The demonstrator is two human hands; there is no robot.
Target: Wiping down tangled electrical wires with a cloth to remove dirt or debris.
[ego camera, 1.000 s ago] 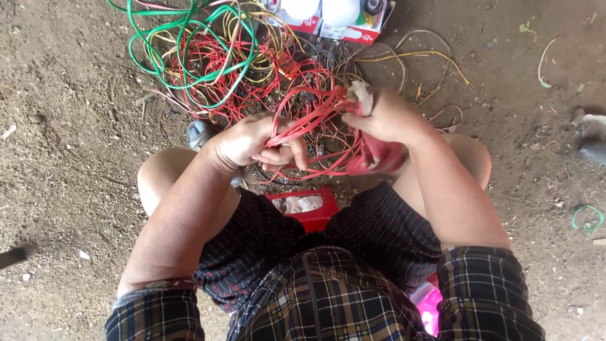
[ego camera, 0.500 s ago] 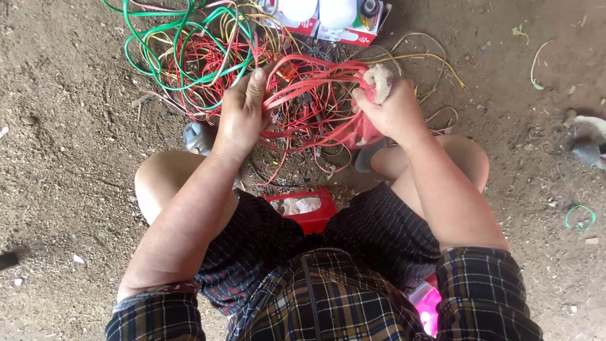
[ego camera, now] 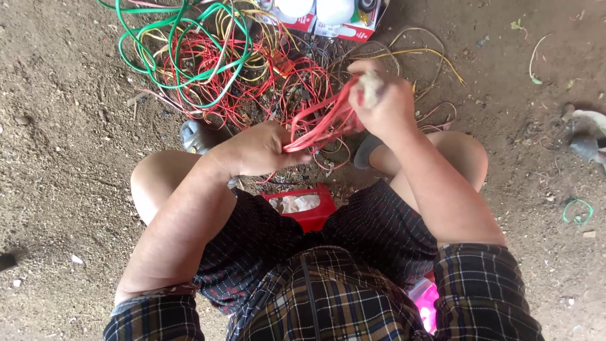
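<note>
Red wire loops [ego camera: 319, 123], thin and plastic-coated, are held bunched between two hands above the knees, just in front of a large tangle of wire [ego camera: 214, 63] lying on the dirt ground [ego camera: 63, 158]. The bundle is gripped at one end by the right hand [ego camera: 382, 104], whose fingers [ego camera: 366, 69] are curled tight around the strands together with a pale, crumpled scrap whose material cannot be told. At the other end the strands are pinched by the left hand [ego camera: 262, 148], its fingers pressed together on the loops where they sag toward the lap.

The tangle beyond is made up of many thin red strands, several yellow ones and a thicker green cable [ego camera: 189, 50] coiled in wide loops on top; the strands cannot be counted. Some red strands run from the held bundle back into the heap, so the bundle is not free of it. Against the far edge of the tangle a red and white cardboard box [ego camera: 328, 25] is seen, with two rounded white objects in it.

Between the thighs a small red container [ego camera: 303, 205] with something white inside is set on the ground. One grey sandal [ego camera: 196, 136] shows by the left knee. A small green wire ring [ego camera: 577, 211] lies well apart on the right, on dry, gritty soil.
</note>
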